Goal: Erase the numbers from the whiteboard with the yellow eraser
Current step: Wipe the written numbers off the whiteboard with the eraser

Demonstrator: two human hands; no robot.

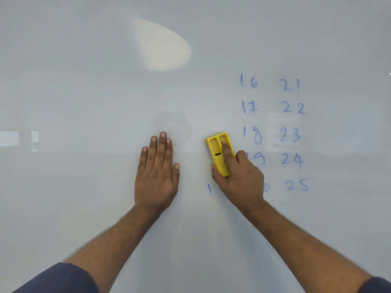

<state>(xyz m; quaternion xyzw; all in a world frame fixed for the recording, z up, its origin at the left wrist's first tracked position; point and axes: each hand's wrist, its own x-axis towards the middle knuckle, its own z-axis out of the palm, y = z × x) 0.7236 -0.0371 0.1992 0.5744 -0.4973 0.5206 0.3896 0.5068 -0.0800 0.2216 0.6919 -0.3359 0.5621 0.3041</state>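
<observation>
A whiteboard (105,102) fills the view. Blue handwritten numbers (291,134) stand in two columns on its right side, 16 to 20 and 21 to 25. My right hand (239,176) grips the yellow eraser (216,146) and presses it flat on the board, just left of the 18 and 19. That hand hides part of the 19 and the 20. A lone blue stroke (209,190) shows left of my right wrist. My left hand (157,172) lies flat on the board with fingers extended, holding nothing, a little left of the eraser.
The board's left and middle carry no writing. A bright oval glare (163,45) sits above centre, and faint reflections (19,138) show at the left edge. Dark sleeves cover both upper forearms at the bottom corners.
</observation>
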